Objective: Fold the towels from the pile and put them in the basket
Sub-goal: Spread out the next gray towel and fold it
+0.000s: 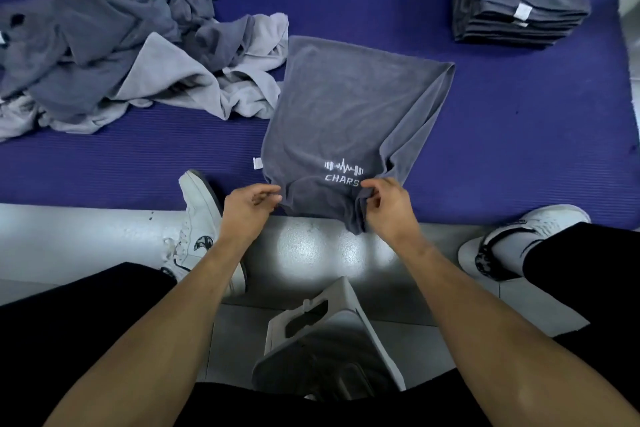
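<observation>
Towel in work: a dark grey towel (346, 114) lies spread on the blue mat (519, 135), its near edge lifted over the border of the mat toward the person. A white logo of a barbell and the letters "CHARS" shows near this edge, and a small white tag sticks out at its left side.
Left hand: the left hand (250, 206) pinches the near left corner of the towel between thumb and curled fingers.
Right hand: the right hand (388, 203) grips the near right part of the towel; the fingers are curled and the cloth is bunched under them and hangs down a little.
Pile: the pile of unfolded towels (131, 55), dark grey and light grey mixed, lies crumpled on the mat at the left, just beside the spread towel and touching its left edge.
Folded stack: a stack of folded grey towels (519, 0) stands at the far right of the mat, well apart from the hands.
Feet: two white shoes, the left shoe (201, 215) partly on the mat edge, the right shoe (519, 236) on the grey floor.
Object between the legs: a white plastic thing (332, 333) with a handle slot stands on the floor near the person; it is maybe a stool, I cannot tell for sure.
</observation>
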Motion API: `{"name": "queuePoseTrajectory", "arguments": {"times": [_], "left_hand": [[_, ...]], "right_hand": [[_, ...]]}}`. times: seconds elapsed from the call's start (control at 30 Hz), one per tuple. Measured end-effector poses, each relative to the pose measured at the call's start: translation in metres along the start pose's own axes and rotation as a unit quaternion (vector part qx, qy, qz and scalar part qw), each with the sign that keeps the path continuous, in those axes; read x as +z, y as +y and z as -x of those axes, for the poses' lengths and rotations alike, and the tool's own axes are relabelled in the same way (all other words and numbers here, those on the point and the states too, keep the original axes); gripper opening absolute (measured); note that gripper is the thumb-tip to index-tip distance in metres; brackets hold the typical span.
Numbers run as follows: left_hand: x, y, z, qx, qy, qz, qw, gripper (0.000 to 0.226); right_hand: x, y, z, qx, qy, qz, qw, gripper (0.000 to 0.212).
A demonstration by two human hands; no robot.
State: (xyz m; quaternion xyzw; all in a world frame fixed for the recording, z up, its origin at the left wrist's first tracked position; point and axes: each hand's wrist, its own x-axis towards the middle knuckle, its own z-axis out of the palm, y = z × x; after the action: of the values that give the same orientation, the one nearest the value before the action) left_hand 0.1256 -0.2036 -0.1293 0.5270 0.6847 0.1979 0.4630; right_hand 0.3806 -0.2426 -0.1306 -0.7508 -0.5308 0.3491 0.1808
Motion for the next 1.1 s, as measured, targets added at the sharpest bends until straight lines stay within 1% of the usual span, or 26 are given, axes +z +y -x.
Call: {"name": "queuePoseTrajectory", "arguments": {"times": [0.07, 0.1, 0.17, 0.27, 0.33, 0.4, 0.5, 0.6, 0.63, 0.67, 0.73, 0.8, 0.83, 0.9, 0.93, 0.97, 1.0, 1.03, 1.07, 1.1], "left_hand": [[-0.003, 0.016, -0.002, 0.013, -0.045, -0.01, 0.999, 0.035], [-0.005, 0.023, -0.003, 0.024, -0.055, -0.02, 0.998, 0.037], [-0.009, 0.042, -0.006, 0.051, -0.045, -0.029, 0.997, 0.03], [-0.017, 0.075, -0.013, 0.098, -0.038, -0.011, 0.994, 0.019], [-0.023, 0.098, -0.018, 0.162, -0.025, -0.045, 0.985, 0.013], [-0.031, 0.125, -0.023, 0.218, -0.016, -0.065, 0.974, 0.01], [-0.041, 0.168, -0.024, 0.24, -0.029, -0.054, 0.969, 0.005], [-0.049, 0.213, -0.019, 0.27, -0.022, -0.049, 0.961, 0.018], [-0.053, 0.23, -0.016, 0.282, -0.014, -0.042, 0.958, 0.019], [-0.057, 0.247, -0.011, 0.298, -0.001, -0.033, 0.954, 0.019], [-0.064, 0.278, -0.003, 0.325, 0.043, 0.01, 0.945, 0.017], [-0.069, 0.302, 0.006, 0.333, 0.082, 0.064, 0.937, 0.013], [-0.07, 0.312, 0.011, 0.335, 0.094, 0.064, 0.935, 0.011], [-0.072, 0.325, 0.023, 0.339, 0.13, 0.06, 0.93, 0.009], [-0.074, 0.329, 0.03, 0.34, 0.161, 0.089, 0.922, 0.007], [-0.078, 0.333, 0.034, 0.341, 0.188, 0.127, 0.912, 0.006], [-0.082, 0.337, 0.036, 0.338, 0.199, 0.146, 0.908, 0.007], [-0.085, 0.339, 0.036, 0.327, 0.184, 0.136, 0.917, 0.008], [-0.085, 0.339, 0.031, 0.311, 0.151, 0.099, 0.933, 0.01], [-0.084, 0.336, 0.025, 0.293, 0.114, 0.05, 0.948, 0.014]], "right_hand": [[-0.016, 0.002, 0.001, -0.011, 0.025, 0.006, 1.0, 0.033], [-0.024, 0.003, 0.001, -0.019, 0.039, 0.008, 0.999, 0.03], [-0.043, 0.005, 0.001, -0.046, 0.071, 0.003, 0.996, 0.026], [-0.076, 0.001, 0.0, -0.086, 0.1, 0.018, 0.991, 0.019], [-0.1, -0.005, -0.002, -0.107, 0.111, 0.033, 0.987, 0.018], [-0.127, -0.013, -0.002, -0.128, 0.136, 0.019, 0.982, 0.018], [-0.168, -0.034, -0.001, -0.145, 0.174, -0.022, 0.974, 0.017], [-0.209, -0.062, 0.004, -0.14, 0.167, -0.055, 0.974, 0.014], [-0.223, -0.072, 0.008, -0.146, 0.178, -0.06, 0.971, 0.013], [-0.235, -0.082, 0.012, -0.156, 0.2, -0.065, 0.965, 0.012], [-0.258, -0.105, 0.022, -0.173, 0.281, -0.079, 0.941, 0.011], [-0.277, -0.124, 0.031, -0.181, 0.358, -0.096, 0.911, 0.012], [-0.285, -0.133, 0.034, -0.176, 0.371, -0.088, 0.908, 0.013], [-0.297, -0.141, 0.039, -0.153, 0.361, -0.048, 0.919, 0.014], [-0.302, -0.144, 0.043, -0.147, 0.365, -0.044, 0.918, 0.014], [-0.308, -0.146, 0.046, -0.15, 0.384, -0.06, 0.909, 0.015], [-0.314, -0.148, 0.051, -0.154, 0.411, -0.084, 0.895, 0.015], [-0.32, -0.149, 0.055, -0.152, 0.43, -0.101, 0.884, 0.015], [-0.323, -0.147, 0.056, -0.141, 0.432, -0.1, 0.885, 0.015], [-0.325, -0.145, 0.054, -0.12, 0.415, -0.076, 0.899, 0.015]]}}
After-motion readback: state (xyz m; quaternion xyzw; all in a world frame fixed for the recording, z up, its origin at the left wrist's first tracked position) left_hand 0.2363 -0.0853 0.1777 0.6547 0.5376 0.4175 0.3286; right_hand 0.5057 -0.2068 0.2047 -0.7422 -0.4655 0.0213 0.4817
